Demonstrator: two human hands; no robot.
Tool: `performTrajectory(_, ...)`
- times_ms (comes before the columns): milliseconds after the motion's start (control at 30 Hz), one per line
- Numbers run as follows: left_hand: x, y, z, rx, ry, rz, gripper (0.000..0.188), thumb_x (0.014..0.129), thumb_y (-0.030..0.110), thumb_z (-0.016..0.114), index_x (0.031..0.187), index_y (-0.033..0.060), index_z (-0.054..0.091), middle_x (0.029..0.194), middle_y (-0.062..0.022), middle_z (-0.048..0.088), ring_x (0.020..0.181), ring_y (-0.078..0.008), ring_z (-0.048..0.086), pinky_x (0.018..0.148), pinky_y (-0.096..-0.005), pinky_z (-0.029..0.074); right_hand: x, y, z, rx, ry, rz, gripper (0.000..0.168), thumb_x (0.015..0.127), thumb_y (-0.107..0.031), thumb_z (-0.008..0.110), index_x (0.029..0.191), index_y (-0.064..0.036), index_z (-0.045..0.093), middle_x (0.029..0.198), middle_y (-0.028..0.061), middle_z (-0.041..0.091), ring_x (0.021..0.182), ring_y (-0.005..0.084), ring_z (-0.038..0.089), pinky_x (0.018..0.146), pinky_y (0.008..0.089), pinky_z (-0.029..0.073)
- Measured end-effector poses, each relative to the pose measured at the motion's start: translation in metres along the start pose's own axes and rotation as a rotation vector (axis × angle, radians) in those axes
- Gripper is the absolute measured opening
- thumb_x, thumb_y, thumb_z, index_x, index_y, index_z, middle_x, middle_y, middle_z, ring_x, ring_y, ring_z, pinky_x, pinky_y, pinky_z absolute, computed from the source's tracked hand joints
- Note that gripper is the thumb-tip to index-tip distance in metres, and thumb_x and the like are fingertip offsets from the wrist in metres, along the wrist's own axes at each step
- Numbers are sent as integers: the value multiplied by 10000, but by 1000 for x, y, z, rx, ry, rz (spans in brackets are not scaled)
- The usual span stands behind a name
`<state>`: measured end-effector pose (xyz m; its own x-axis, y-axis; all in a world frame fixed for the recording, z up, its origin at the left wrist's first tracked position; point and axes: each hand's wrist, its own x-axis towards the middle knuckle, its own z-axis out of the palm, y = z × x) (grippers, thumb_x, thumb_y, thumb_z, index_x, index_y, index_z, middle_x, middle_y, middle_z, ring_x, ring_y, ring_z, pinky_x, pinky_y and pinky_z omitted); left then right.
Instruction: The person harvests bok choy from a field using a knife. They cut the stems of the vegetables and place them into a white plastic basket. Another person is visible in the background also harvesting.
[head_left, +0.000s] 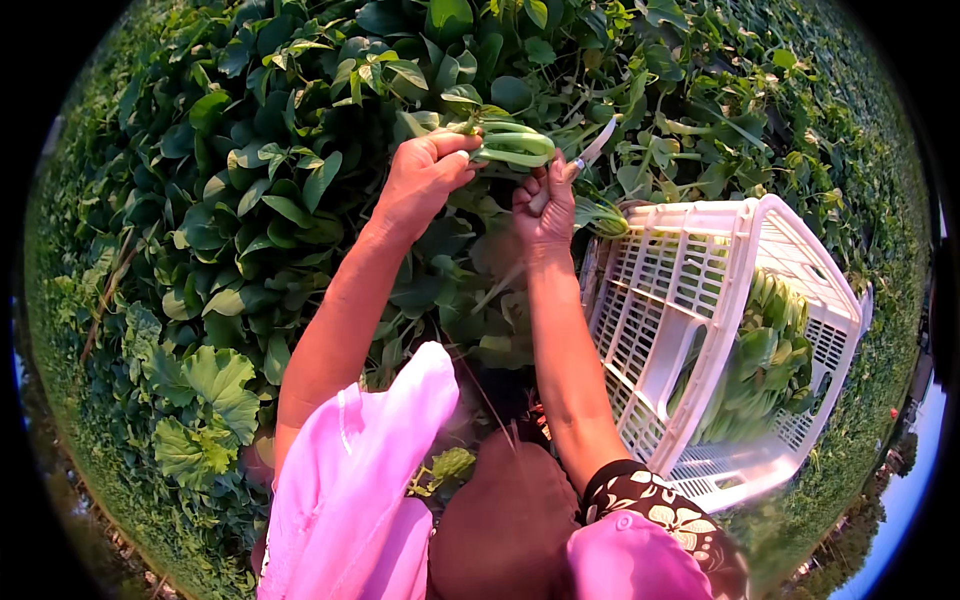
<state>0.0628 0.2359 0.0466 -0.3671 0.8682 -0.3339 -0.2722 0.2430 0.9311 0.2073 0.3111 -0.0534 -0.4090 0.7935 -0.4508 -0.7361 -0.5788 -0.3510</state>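
Note:
A head of green leafy vegetable with thick pale stalks (517, 144), resembling bok choy, lies sideways between my hands. My left hand (429, 176) pinches it at its leafy side, thumb and fingers together. My right hand (547, 202) is wrapped around the handle of a small knife (598, 144), whose blade points up and away to the right. The right fingertips are close to the stalk base; whether they touch it I cannot tell. Another cut head (609, 219) lies just right of my right wrist, its base against the crate.
A white plastic crate (679, 292) with slatted walls stands tilted at the right, its opening facing right. Bunched greens (765, 360) are stacked inside. Dense leafy plants (247, 187) cover the ground at left and ahead. A broad lobed leaf (214, 390) spreads at the lower left.

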Motion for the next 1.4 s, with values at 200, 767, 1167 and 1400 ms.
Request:
performTrajectory(200, -69, 9, -18, -414, 80, 22, 277, 883, 41, 497, 1126, -62, 580, 1239, -110, 535, 975, -203, 628, 830, -272, 503, -49, -24, 30, -262, -255, -149, 387, 854, -95, 639, 1220, -62, 519, 991, 43, 603, 678, 76, 512, 546, 210, 404)
performTrajectory(767, -108, 34, -8, 1126, 198, 516, 823, 624, 345, 818, 1265, -27, 461, 1402, -191, 341, 1057, -260, 572, 910, -378, 454, -84, -39, 44, -742, -380, 8, 312, 780, -122, 735, 1041, 1, 616, 749, -26, 593, 625, 35, 502, 545, 186, 398)
performTrajectory(1167, -31, -1, -12, 745, -176, -203, 279, 761, 117, 665, 1008, 7, 600, 966, -104, 640, 767, -176, 625, 725, -322, 494, -43, -15, -15, -1119, 0, -310, 314, 933, -297, 514, 874, 3, 590, 675, 12, 543, 573, 111, 489, 538, 281, 410)
performTrajectory(1400, 84, 33, 37, 1601, -206, 160, 257, 654, 118, 624, 859, -33, 658, 858, -187, 665, 838, -320, 655, 711, -406, 537, 27, 30, -24, -1232, -23, -240, 351, 895, -287, 513, 842, 56, 563, 643, 162, 552, 594, 282, 512, 596, 388, 417)
